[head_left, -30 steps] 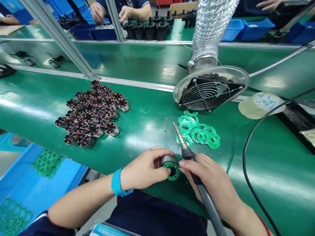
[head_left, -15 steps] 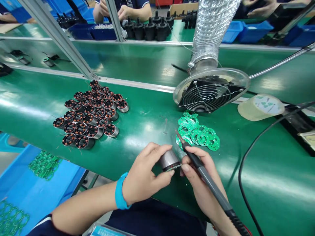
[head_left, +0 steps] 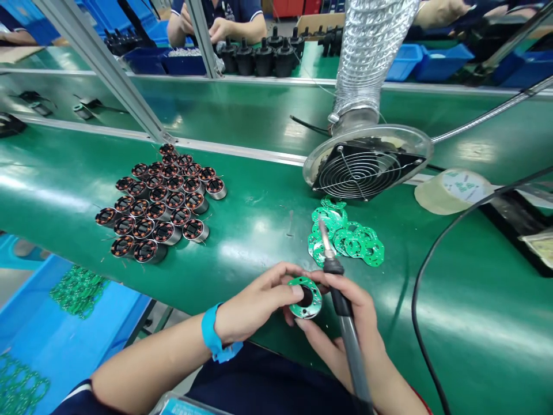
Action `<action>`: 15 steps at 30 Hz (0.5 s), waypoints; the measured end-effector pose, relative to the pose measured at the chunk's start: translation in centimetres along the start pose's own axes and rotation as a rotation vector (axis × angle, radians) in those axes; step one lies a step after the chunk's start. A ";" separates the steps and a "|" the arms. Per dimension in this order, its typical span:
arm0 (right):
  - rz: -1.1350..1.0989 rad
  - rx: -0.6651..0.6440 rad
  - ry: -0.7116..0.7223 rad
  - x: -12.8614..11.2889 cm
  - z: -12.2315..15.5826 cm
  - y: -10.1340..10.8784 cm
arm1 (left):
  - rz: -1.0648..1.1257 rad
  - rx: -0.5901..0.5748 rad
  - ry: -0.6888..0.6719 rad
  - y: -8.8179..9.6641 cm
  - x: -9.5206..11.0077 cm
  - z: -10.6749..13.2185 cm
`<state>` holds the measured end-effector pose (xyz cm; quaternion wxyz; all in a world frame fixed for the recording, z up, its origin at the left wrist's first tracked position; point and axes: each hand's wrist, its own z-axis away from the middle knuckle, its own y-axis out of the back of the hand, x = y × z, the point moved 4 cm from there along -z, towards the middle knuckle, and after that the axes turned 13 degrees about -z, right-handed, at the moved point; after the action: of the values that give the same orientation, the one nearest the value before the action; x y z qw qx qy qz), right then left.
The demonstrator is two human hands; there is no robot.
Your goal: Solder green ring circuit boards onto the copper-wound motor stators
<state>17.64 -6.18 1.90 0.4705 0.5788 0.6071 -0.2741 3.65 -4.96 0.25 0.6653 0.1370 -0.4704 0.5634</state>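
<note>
L fingers [head_left: 287, 295] clamped on grn PCB ring [head_left: 317, 299]; R fingers [head_left: 352, 288] wrapped rnd soldering iron [head_left: 351, 334].

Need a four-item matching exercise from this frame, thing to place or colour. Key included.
1. Soldering iron
2. Held green ring
3. Wristband
4. Fan

A. Bright blue
B. At the lower end of the silver duct
C. Gripped in the right hand
D. Gripped in the left hand

Pairs: 1-C, 2-D, 3-A, 4-B
</note>
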 end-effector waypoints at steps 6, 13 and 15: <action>0.013 -0.004 -0.048 0.1 -0.3 0.8 | -0.036 -0.042 -0.013 0.2 -0.6 -0.1; 0.109 -0.025 0.050 -0.5 -1.3 1.8 | -0.417 -0.003 -0.073 1.1 0.1 0.4; 0.220 -0.045 0.113 -0.6 -1.4 1.5 | -0.729 0.150 -0.213 1.2 0.8 0.6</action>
<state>18.64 -4.97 3.27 0.4757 0.6457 0.5713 -0.1742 2.23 -4.53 0.77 0.7574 0.4011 -0.4147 0.3057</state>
